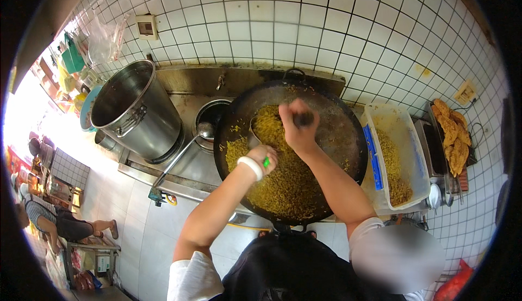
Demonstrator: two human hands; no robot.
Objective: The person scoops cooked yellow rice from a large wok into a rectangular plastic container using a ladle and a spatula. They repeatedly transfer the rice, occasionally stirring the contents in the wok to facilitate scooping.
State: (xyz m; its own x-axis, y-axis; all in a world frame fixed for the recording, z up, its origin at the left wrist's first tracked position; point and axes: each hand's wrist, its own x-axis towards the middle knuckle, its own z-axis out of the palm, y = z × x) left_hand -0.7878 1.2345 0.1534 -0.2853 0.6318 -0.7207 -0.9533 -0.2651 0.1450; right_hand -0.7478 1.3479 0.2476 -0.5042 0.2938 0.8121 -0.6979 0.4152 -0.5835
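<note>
A large dark wok holds a heap of yellow-brown fried rice. Over the wok's left half, my left hand, with a white band at the wrist, is closed around a utensil's bright green handle. A curved metal rim shows just beyond that hand, in the rice; whether it belongs to the same utensil is unclear. My right hand, blurred, grips a dark, round-ended handle above the upper middle of the wok. The working end of that handle is hidden.
Left of the wok stand a tall steel pot and a round pot with a long-handled ladle across it. At right are a plastic tub holding rice and a tray of fried pieces. A tiled wall rises behind. Another person is far left.
</note>
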